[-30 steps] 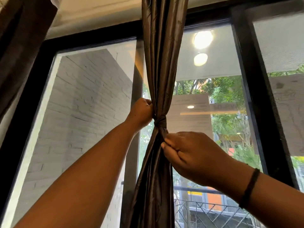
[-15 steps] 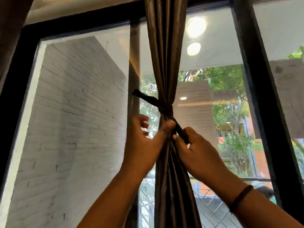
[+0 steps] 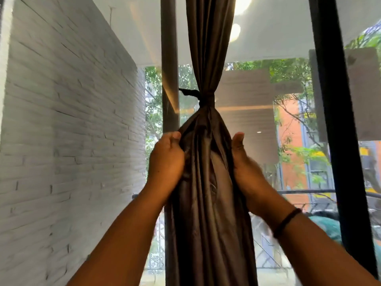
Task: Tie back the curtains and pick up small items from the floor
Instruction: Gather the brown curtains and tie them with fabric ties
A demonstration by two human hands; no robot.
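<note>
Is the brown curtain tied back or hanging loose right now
Tied back: a dark tie cinches the curtain into a narrow bundle. Below the tie, the left hand and right hand grip the fabric's edges.

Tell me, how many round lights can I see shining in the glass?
2. A big light sits at the top edge, just right of the curtain, partly cut off. A smaller light glows just below it. The curtain may hide others.

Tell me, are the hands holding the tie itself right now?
No: the left hand and right hand grip the curtain below the tie.
</note>
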